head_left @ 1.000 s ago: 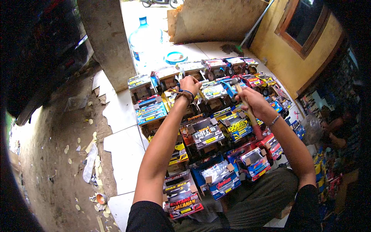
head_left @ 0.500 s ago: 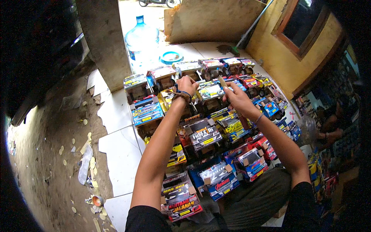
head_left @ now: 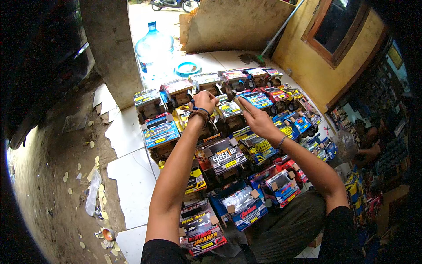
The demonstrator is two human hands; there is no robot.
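Rows of colourful toy trucks made of printed board, with dark wheels, stand in front of me. Over the far rows, my left hand is closed with its fingertips pinched; whatever they hold is too small to make out. To its right, my right hand is wrapped round a narrow tan tool, whose kind I cannot tell. The tool's tip lies close to a dark wheel beside the left fingers. Under the right hand is a blue-and-white truck.
A large blue water bottle and a blue-rimmed plate stand beyond the trucks. White tiles border a dirt strip with scraps at left. A yellow wall rises at right, near another person's arm.
The view has shifted slightly, and the trucks appear a little lower and further left. My right hand has moved left, bringing the tan tool nearer to my left hand, which stays closed.
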